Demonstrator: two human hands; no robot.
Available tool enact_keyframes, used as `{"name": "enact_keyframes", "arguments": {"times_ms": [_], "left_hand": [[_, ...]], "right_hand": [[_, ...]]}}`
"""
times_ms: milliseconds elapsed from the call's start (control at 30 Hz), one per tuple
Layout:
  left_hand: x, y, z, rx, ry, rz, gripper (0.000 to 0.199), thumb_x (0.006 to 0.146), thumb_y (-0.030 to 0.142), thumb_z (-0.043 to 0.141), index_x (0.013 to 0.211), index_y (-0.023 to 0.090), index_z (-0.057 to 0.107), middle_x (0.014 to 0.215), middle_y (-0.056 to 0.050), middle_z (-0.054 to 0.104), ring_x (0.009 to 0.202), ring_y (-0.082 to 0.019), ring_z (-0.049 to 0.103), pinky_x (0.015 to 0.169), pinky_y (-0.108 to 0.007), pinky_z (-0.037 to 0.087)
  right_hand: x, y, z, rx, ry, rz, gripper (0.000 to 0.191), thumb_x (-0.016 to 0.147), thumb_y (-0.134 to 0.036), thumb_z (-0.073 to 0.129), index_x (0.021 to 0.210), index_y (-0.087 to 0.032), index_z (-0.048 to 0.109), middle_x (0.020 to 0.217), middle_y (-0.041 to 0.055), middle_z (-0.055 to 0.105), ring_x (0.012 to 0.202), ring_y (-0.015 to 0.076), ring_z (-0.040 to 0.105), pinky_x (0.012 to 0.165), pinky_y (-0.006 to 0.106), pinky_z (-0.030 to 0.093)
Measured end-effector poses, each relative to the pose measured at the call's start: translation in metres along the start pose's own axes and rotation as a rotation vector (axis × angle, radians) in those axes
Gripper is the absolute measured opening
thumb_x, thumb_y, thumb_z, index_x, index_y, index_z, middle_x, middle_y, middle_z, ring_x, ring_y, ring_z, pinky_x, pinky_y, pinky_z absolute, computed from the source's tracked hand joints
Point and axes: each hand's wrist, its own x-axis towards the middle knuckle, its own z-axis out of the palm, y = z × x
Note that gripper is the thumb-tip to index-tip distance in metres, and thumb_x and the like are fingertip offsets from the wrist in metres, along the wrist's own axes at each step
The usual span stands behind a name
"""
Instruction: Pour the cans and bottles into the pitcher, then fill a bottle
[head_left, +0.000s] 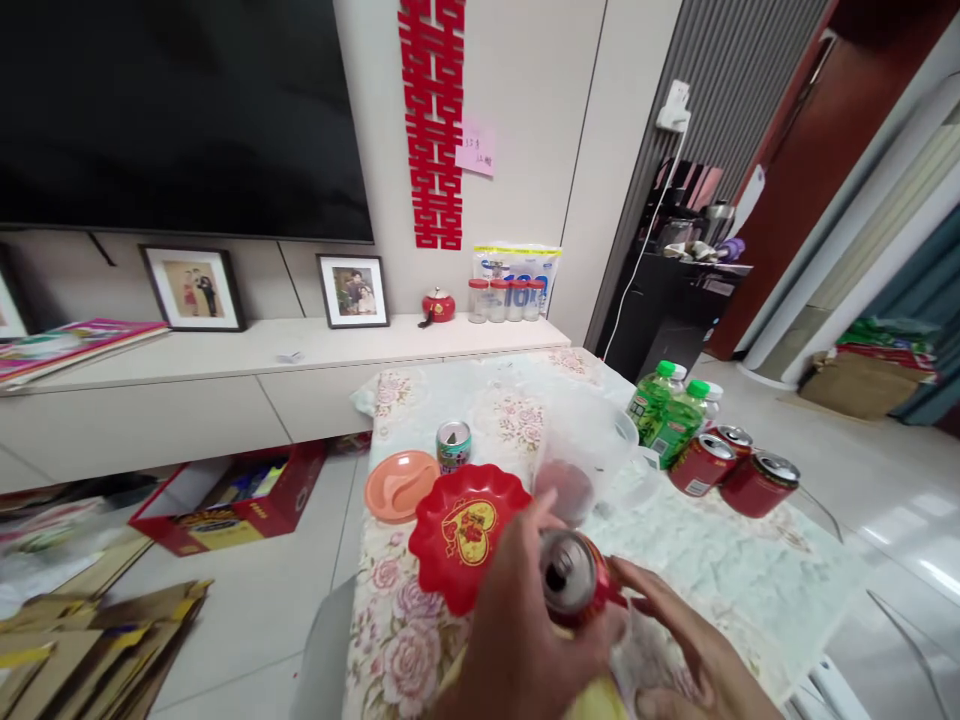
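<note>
On my feed I can read the double-happiness character, repeated in red down a wall strip (435, 130). The pink note (475, 148) overlapping its edge bears handwriting I can't fully resolve; it seems to begin with 35. A plastic bag (541, 266) behind the jars (478, 302) shows a big blue number, 160 or 180 to me. Lettering on the green bottles (679, 430), standing red cans (701, 468) and held can (574, 572) stays too small or blurred.

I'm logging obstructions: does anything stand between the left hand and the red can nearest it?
Nothing visible does: the left hand holds the red can directly, with the right hand close on its other side.
</note>
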Motion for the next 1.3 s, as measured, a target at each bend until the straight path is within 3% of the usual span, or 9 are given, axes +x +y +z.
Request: {"name": "enact_keyframes", "arguments": {"times_ms": [100,233,400,567,733,833,933,1133,1300], "left_hand": [[0.037,0.011,-0.046,0.099,0.196,0.024,0.083,0.073,0.041,0.071,0.148,0.018,0.043,0.127,-0.013,0.068,0.110,-0.030,0.070,0.100,-0.048,0.056],[0.106,0.014,-0.082,0.385,0.255,0.047,0.082,0.079,0.033,0.074,0.151,0.018,0.037,0.131,-0.012,0.068,0.120,-0.031,0.067,0.104,-0.047,0.051],[0.168,-0.003,-0.074,0.774,0.102,0.059,0.076,0.088,0.034,0.069,0.153,0.016,0.033,0.142,-0.016,0.064,0.132,-0.032,0.060,0.109,-0.046,0.045],[0.183,-0.024,-0.058,0.861,0.000,0.070,0.070,0.087,0.033,0.066,0.150,0.018,0.039,0.136,-0.017,0.066,0.129,-0.037,0.061,0.109,-0.053,0.042],[0.190,-0.032,-0.052,0.898,-0.049,0.095,0.059,0.093,0.032,0.058,0.147,0.012,0.043,0.131,-0.020,0.068,0.127,-0.040,0.062,0.110,-0.057,0.042],[0.193,-0.034,-0.052,0.898,-0.061,0.116,0.057,0.097,0.030,0.055,0.147,0.009,0.039,0.135,-0.020,0.066,0.129,-0.038,0.061,0.112,-0.057,0.041],[0.195,-0.039,-0.052,0.892,-0.064,0.121,0.058,0.098,0.031,0.054,0.150,0.013,0.034,0.144,-0.019,0.061,0.132,-0.036,0.060,0.113,-0.054,0.042],[0.201,-0.055,-0.050,0.902,-0.153,0.062,0.064,0.092,0.032,0.059,0.149,0.012,0.038,0.138,-0.020,0.066,0.130,-0.038,0.062,0.109,-0.054,0.044],[0.202,-0.060,-0.051,0.899,-0.189,0.028,0.063,0.084,0.034,0.066,0.143,0.022,0.047,0.135,-0.013,0.068,0.127,-0.033,0.062,0.105,-0.045,0.045]], "right_hand": [[-0.007,0.025,-0.016,0.027,0.116,0.029,0.064,0.075,-0.055,0.083,0.136,-0.035,0.073,0.141,0.0084,0.065,0.122,0.0371,0.068,0.096,0.042,0.063],[-0.015,0.043,-0.041,0.133,0.367,0.218,0.061,0.063,-0.056,0.088,0.117,-0.028,0.081,0.127,0.0111,0.073,0.103,0.0352,0.076,0.080,0.035,0.067],[-0.014,0.055,-0.070,0.141,0.706,0.412,0.074,0.050,-0.065,0.087,0.109,-0.022,0.078,0.121,0.0128,0.075,0.112,0.0385,0.072,0.089,0.039,0.066],[0.004,0.074,-0.101,0.094,0.980,0.427,0.087,0.051,-0.066,0.083,0.119,-0.013,0.071,0.126,0.0182,0.071,0.120,0.0406,0.067,0.112,0.054,0.051],[0.033,0.108,-0.137,0.008,1.069,0.380,0.096,0.060,-0.065,0.079,0.137,-0.011,0.061,0.140,0.0196,0.062,0.127,0.0368,0.062,0.112,0.052,0.048],[0.053,0.126,-0.156,-0.011,1.044,0.357,0.104,0.056,-0.060,0.083,0.143,-0.011,0.056,0.146,0.0221,0.057,0.130,0.0387,0.058,0.109,0.053,0.048],[0.072,0.138,-0.168,-0.012,0.987,0.316,0.104,0.051,-0.055,0.087,0.141,-0.012,0.058,0.139,0.0200,0.062,0.124,0.0388,0.061,0.102,0.052,0.051],[0.093,0.149,-0.173,0.009,0.904,0.179,0.093,0.051,-0.051,0.086,0.134,-0.017,0.060,0.125,0.0127,0.068,0.110,0.0311,0.065,0.097,0.046,0.052],[0.097,0.160,-0.171,0.036,0.907,0.200,0.090,0.048,-0.050,0.089,0.127,-0.018,0.062,0.116,0.0119,0.071,0.101,0.0316,0.066,0.096,0.049,0.050]]}}
